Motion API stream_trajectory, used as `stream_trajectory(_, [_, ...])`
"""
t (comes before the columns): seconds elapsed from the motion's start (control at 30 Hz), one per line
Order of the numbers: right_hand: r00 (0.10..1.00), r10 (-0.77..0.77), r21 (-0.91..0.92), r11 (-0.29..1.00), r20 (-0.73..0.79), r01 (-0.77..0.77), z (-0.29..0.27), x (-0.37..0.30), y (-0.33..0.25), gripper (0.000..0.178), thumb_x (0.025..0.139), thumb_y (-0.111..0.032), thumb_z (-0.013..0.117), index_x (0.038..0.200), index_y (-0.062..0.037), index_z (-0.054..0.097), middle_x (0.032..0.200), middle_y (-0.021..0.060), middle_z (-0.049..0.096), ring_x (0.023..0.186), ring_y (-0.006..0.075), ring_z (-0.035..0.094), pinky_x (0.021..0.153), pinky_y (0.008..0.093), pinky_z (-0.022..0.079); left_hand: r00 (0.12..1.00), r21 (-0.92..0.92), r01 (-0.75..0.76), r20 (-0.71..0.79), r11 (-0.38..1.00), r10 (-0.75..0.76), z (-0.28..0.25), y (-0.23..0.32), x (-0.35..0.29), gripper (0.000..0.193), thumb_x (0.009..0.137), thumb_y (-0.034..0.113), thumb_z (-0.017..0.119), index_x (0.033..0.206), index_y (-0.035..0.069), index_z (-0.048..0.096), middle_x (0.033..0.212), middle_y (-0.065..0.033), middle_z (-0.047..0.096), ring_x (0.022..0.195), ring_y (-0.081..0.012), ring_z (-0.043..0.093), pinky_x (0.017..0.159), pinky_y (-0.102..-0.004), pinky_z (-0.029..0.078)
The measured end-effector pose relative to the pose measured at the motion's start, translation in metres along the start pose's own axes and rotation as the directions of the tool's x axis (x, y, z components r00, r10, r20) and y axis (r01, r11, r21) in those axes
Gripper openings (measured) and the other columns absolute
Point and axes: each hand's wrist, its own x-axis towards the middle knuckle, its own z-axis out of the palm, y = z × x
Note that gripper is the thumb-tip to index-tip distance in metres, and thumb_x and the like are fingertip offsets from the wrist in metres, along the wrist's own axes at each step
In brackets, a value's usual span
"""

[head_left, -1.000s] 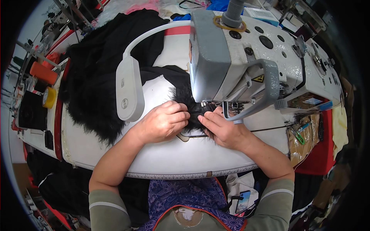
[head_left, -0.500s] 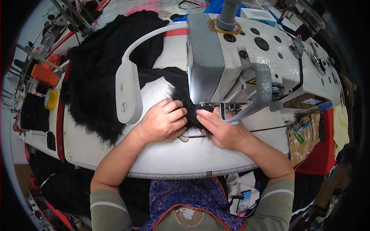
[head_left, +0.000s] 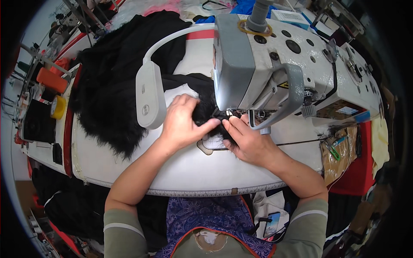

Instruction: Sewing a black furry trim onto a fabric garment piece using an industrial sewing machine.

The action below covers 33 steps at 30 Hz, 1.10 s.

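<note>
At the sewing machine, black furry cloth lies by the stitching point. The left hand spreads thumb from fingers; whether the right hand pinches or presses is unclear. Seemingly, aligning is underway; feeding calls for even guidance.

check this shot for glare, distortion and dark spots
Head view: glossy highlights speckle the sewing machine; the front edge of the white table looks bowed; the picture's corners fall to black; the black furry fabric loses detail in its darkest parts.
</note>
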Motion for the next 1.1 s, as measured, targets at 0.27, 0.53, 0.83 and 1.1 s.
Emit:
stream_trajectory(0.27, [1.0, -0.026, -0.023, 0.999, 0.012, 0.026, 0.004, -0.005, 0.003, 0.048, 0.078, -0.025, 0.072, 0.115, 0.0037, 0.059, 0.107, 0.0104, 0.055, 0.09, 0.0283, 0.055, 0.076, 0.0391, 0.048, 0.995, -0.14, -0.084, 0.048, 0.987, 0.091, -0.002, 0.008, 0.001, 0.03, 0.067, 0.005, 0.071, 0.096, 0.002, 0.065, 0.099, -0.0115, 0.065, 0.088, -0.0287, 0.064, 0.075, -0.0366, 0.053])
stream_trajectory(0.53, [0.999, -0.025, 0.009, 1.0, -0.02, 0.025, 0.003, -0.007, 0.006, 0.048, 0.078, -0.027, 0.072, 0.116, 0.0005, 0.061, 0.111, 0.009, 0.055, 0.092, 0.0274, 0.054, 0.077, 0.0404, 0.047, 0.841, 0.001, -0.522, 0.167, 0.853, 0.514, -0.003, -0.005, -0.006, 0.021, 0.068, 0.007, 0.068, 0.089, 0.005, 0.07, 0.094, -0.0049, 0.065, 0.099, -0.0229, 0.061, 0.084, -0.0342, 0.051])
stream_trajectory(0.83, [1.0, -0.009, 0.018, 1.0, -0.005, 0.009, 0.005, -0.008, 0.006, 0.051, 0.074, -0.026, 0.076, 0.117, -0.003, 0.061, 0.114, 0.0079, 0.055, 0.097, 0.0274, 0.055, 0.082, 0.0411, 0.048, 0.766, -0.108, -0.613, 0.165, 0.783, 0.622, -0.006, -0.002, -0.009, 0.012, 0.078, 0.007, 0.064, 0.087, 0.001, 0.068, 0.105, -0.008, 0.067, 0.106, -0.0261, 0.062, 0.09, -0.0367, 0.053])
stream_trajectory(1.1, [0.988, -0.152, -0.011, 0.988, -0.003, 0.152, 0.0, -0.014, 0.019, 0.037, 0.068, -0.014, 0.073, 0.103, -0.0034, 0.067, 0.105, 0.0063, 0.06, 0.098, 0.0249, 0.058, 0.082, 0.0389, 0.049, 0.834, -0.172, -0.487, 0.2, 0.856, 0.514, 0.0, -0.005, -0.01, 0.02, 0.075, 0.006, 0.064, 0.094, 0.003, 0.068, 0.104, -0.0079, 0.068, 0.103, -0.0258, 0.064, 0.088, -0.0364, 0.054])
